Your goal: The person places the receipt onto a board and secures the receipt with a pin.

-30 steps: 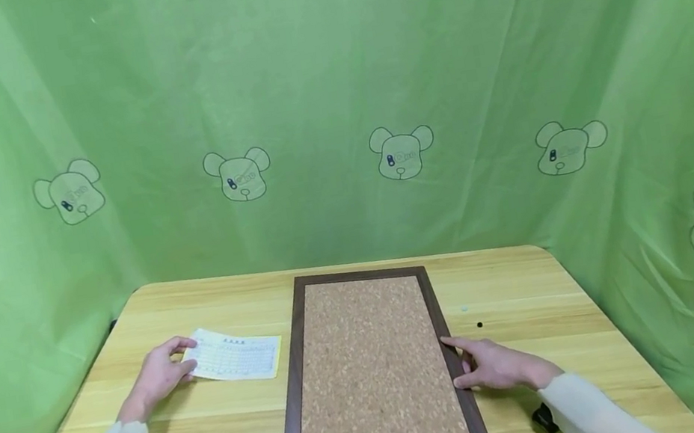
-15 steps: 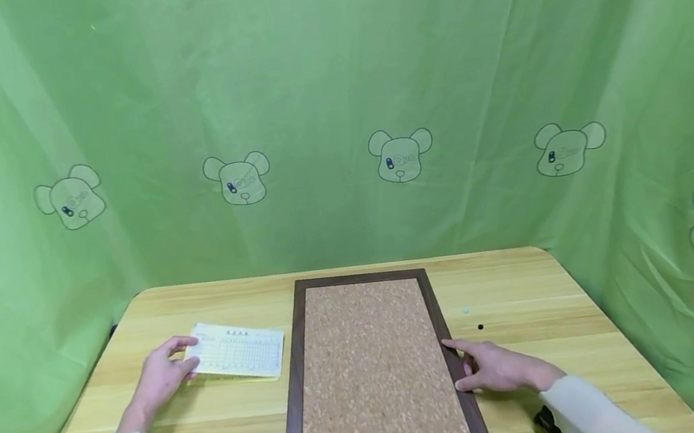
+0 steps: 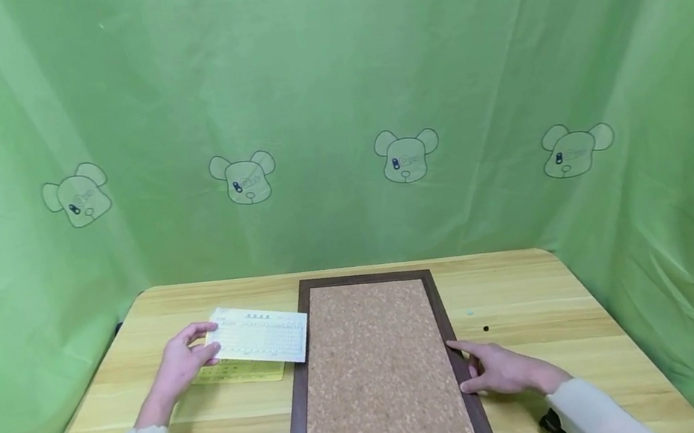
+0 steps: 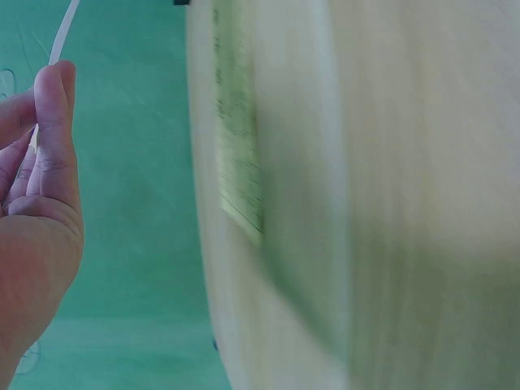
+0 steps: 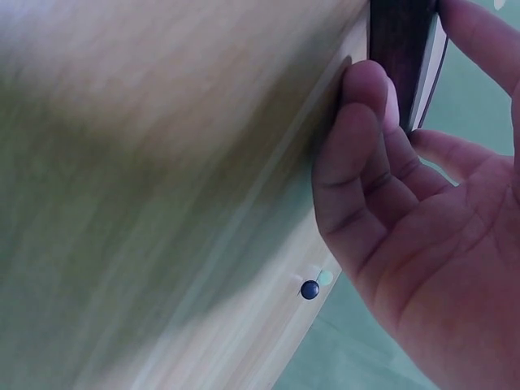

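While pinching the white slip by its left end between thumb and fingers of the left hand, held it up off the bench. Saw it nearly edge-on in the left wrist view. Had its right end overlapping the dark frame of the corkboard on the left side, as seen from the head; couldn't tell whether touching. Had the yellow slip flat on the bench below, partly hidden by the white one. Rested the right hand on the frame's right side, with index finger and thumb extended, spread apart and touching it, and with the remaining fingers loosely bent beside the outer edge. Had the corkboard lying face up mid-bench, long sides running front to back. Noted a small black piece and a small pale-blue piece near each other on the bench, right of the corkboard. Saw a green curtain with bear-head outlines behind the bench.
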`<state>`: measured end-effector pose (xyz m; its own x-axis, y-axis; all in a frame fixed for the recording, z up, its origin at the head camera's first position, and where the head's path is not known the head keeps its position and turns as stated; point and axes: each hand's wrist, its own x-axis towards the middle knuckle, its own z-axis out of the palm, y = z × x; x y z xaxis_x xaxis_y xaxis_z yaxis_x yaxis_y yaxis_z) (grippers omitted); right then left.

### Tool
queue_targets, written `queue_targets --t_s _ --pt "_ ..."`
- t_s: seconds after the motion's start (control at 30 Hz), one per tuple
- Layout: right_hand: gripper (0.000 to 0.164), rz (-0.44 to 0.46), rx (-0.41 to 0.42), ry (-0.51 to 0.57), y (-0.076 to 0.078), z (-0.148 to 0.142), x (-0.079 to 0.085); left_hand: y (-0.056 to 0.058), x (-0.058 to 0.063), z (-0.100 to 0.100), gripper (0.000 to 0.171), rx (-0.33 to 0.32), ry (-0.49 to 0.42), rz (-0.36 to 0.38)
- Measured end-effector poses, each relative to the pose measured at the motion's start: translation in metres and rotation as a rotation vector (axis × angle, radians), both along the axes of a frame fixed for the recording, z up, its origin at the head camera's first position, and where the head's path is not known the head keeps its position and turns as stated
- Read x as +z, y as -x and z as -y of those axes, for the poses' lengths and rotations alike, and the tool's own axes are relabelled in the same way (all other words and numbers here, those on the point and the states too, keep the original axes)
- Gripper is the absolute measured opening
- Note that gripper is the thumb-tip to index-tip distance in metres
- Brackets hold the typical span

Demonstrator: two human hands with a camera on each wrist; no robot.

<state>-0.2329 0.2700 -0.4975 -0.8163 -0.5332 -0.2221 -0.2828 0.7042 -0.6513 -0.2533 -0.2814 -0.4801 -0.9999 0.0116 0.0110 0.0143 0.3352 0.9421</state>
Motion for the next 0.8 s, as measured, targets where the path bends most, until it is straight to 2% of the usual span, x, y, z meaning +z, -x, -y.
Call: queue_targets --t_s 0.27,0.6,0.8 --pt "0.082 0.018 0.001 0.028 0.000 -0.001 0.000 0.006 0.012 -0.018 0.047 -0.021 -0.044 -0.044" --pt "0.082 0.057 -0.015 0.060 -0.002 -0.002 -0.001 0.015 0.011 -0.051 0.043 0.035 -0.137 -0.053" --pt "0.083 0.042 -0.013 0.055 -0.002 -0.002 0.000 0.022 0.007 -0.074 0.042 0.065 -0.145 -0.033"
